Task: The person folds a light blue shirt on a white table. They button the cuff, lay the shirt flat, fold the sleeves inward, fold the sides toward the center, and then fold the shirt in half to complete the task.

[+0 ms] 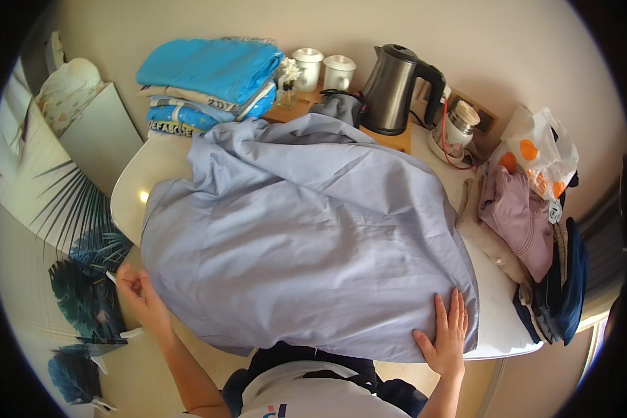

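Note:
A large grey-blue cloth (292, 245), wrinkled and bunched at its far side, is spread over a white table. At its left edge is my left hand (141, 300), fingers loosely curled and apart, with no cloth visible in it. My right hand (448, 334) lies flat on the near right corner of the cloth, fingers spread and pointing away from me. The near edge of the fabric hangs over the table's front, close to my body. Folds at the back hide part of a wooden tray (397, 142).
Folded textiles (209, 73) are stacked back left. Behind the cloth stand two lidded white mugs (308, 70), a flower vase (287, 96) and a steel electric kettle (392, 94). Folded clothes (517, 219), a plastic bag (541, 151) and a flask (457, 130) occupy the right side of the table (130, 183).

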